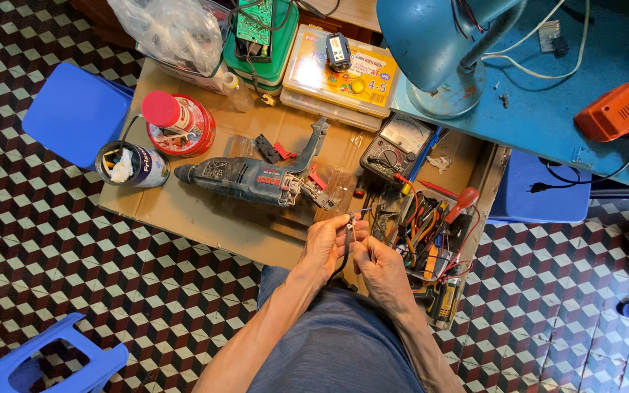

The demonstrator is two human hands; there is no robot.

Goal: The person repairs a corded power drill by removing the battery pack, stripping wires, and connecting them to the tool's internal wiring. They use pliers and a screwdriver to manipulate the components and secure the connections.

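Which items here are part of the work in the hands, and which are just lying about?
In use: left hand, right hand, black cable, opened drill.
Lying about: meter, red tin, orange drill, blue stool, screwdriver.

Two bare forearms, no sleeves visible, no watch/rings/gloves. Left hand (pixel 327 244) & right hand (pixel 381 268) bare, knuckles & tendons pronounced, veins showing along forearms. Lower body in blue-grey denim-like fabric, prob. jeans or shorts, fabric plain, slightly faded, no visible pockets/seams. Nothing else of body in view.
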